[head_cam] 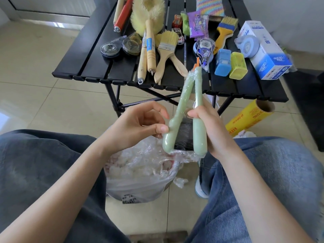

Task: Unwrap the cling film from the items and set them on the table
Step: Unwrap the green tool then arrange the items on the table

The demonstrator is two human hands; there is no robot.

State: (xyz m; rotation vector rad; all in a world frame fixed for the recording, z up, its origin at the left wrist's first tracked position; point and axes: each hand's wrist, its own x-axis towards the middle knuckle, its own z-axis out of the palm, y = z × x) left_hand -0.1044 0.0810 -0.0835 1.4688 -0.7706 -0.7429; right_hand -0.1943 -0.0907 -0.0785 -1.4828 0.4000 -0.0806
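Unwrapping in progress: right hand (208,127) fingers clamped on a film-wrapped pair of green-handled brushes (185,118) held above the waste bag (140,176); left hand (140,127) pinches one handle. Next, probably: peel film free, place on surface (98,67).

**Tiled room, black folding table**

You are looking down at a floor (43,95) of large pale glossy tiles with thin grout lines. A black slatted folding table (98,55) stands ahead on crossed metal legs (115,100). Daylight glares off the tiles at upper left, below a dark-framed door (52,7). A pale wall (289,13) rises beyond the table's far right corner.
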